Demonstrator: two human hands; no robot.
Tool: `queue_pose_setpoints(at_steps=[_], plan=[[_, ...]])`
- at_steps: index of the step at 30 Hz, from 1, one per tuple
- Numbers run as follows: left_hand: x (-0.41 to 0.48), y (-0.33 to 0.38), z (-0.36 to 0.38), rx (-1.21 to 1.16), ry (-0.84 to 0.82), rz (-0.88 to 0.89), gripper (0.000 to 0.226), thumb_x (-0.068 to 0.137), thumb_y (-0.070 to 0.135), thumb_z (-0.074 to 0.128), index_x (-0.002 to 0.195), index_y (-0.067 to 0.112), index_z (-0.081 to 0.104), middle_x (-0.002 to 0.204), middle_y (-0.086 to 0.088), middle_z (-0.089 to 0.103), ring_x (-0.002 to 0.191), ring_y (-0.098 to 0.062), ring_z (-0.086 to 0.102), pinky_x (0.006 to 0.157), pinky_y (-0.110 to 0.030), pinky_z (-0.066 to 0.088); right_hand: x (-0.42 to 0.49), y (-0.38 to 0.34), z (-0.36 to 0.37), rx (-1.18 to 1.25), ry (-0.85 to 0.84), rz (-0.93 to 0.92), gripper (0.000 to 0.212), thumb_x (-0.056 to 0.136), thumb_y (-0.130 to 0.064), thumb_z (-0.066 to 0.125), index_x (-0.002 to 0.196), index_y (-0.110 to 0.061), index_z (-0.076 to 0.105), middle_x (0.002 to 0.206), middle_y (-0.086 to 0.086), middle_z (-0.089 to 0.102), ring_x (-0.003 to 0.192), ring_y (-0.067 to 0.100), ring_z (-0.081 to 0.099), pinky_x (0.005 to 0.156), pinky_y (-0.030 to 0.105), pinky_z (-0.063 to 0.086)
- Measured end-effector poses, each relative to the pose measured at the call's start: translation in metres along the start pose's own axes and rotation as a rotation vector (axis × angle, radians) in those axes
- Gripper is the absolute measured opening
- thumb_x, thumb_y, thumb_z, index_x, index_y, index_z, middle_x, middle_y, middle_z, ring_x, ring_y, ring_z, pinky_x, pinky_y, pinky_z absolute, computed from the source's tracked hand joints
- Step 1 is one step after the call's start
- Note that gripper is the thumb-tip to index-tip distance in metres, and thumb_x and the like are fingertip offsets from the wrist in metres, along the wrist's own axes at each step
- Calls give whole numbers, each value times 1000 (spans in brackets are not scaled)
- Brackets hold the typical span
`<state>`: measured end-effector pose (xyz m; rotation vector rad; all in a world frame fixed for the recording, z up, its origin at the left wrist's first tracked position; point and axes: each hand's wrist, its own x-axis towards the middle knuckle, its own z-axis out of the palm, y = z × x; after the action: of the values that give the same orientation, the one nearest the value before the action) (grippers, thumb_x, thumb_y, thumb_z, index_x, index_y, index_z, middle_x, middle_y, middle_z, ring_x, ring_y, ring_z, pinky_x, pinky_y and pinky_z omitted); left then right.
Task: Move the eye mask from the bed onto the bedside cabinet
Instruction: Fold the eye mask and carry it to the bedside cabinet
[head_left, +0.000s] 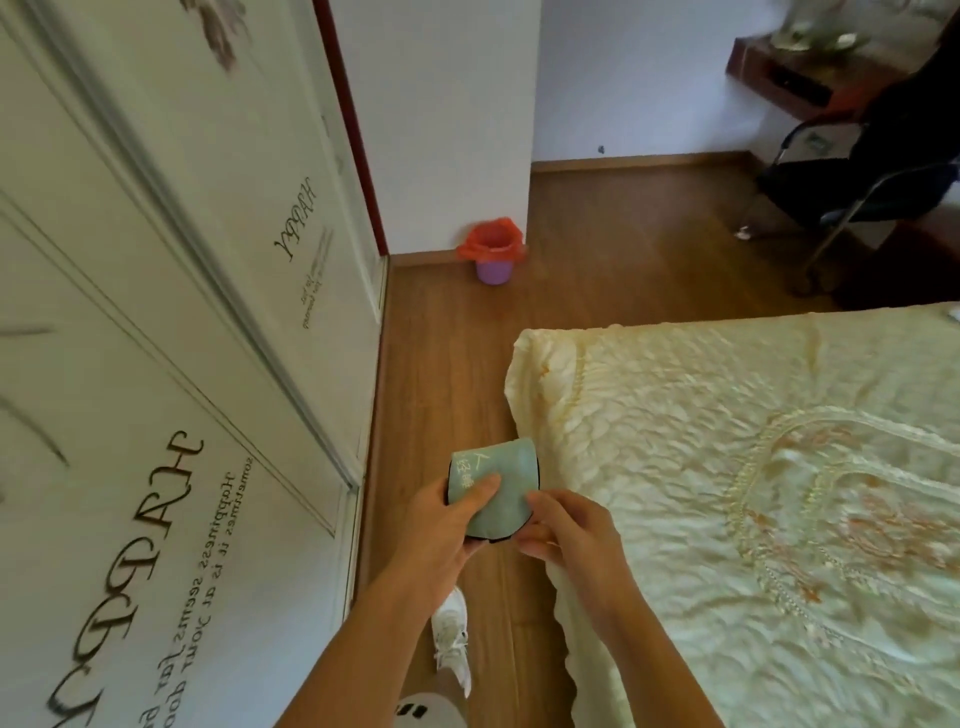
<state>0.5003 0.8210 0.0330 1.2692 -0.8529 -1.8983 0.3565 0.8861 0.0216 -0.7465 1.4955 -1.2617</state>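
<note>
Pale green eye mask (493, 486), folded, held in air above floor beside bed (727, 467) edge; long axis points away, rounded end far. Left hand (441, 525) thumb clamps it; right hand (566, 535) fingertips pinch near-right edge.

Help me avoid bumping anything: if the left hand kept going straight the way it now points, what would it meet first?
The left hand, gripping the eye mask, points up the floor strip between wardrobe and bed. That way looks free; the purple bin stands first in line, though depth is unclear.
</note>
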Motion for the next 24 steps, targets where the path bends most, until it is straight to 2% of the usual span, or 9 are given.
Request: queue_pose_setpoints(at_steps=[4,9,15,17,20,24], plan=[[41,19,-31,-44,38,7,50,73,27,78,118,12,65,108,-8,77,99,-24,72,72,-33,60,53,-6,31,2,-71,22,30,74,-52,73,89,-28,81,81,6,81,79,22,79,67,27,64],[119,59,-64,-77,73,22,50,73,25,77,119,11,63,107,-8,77,98,-24,72,69,-31,60,140,-19,76,-34,-104,54,12,88,-41,73,88,-33,81,83,4,82,80,22,79,66,25,63],[218,134,-93,-58,73,40,56,70,30,79,120,12,63,106,-6,77,99,-23,72,70,-31,59,250,-58,128,-52,-116,79,23,90,-39,72,97,-18,77,85,-1,82,85,22,79,70,28,65],[247,159,-98,-49,86,50,58,69,32,80,120,11,63,108,-8,76,99,-23,72,70,-31,59,282,-70,142,-53,-121,74,19,93,-34,70,98,-17,76,85,-5,82,85,22,79,69,27,65],[283,186,-103,-48,90,66,57,69,32,79,119,11,64,111,-9,75,100,-24,72,70,-31,59,323,-85,159,-35,-107,73,17,94,-30,69,98,-15,76,85,1,82,83,23,79,66,25,64],[332,214,-104,-57,95,67,54,70,31,77,119,11,64,111,-10,75,101,-25,71,71,-33,60,376,-99,173,-18,-117,81,18,90,-37,72,93,-21,78,86,5,82,81,22,79,65,25,63]])
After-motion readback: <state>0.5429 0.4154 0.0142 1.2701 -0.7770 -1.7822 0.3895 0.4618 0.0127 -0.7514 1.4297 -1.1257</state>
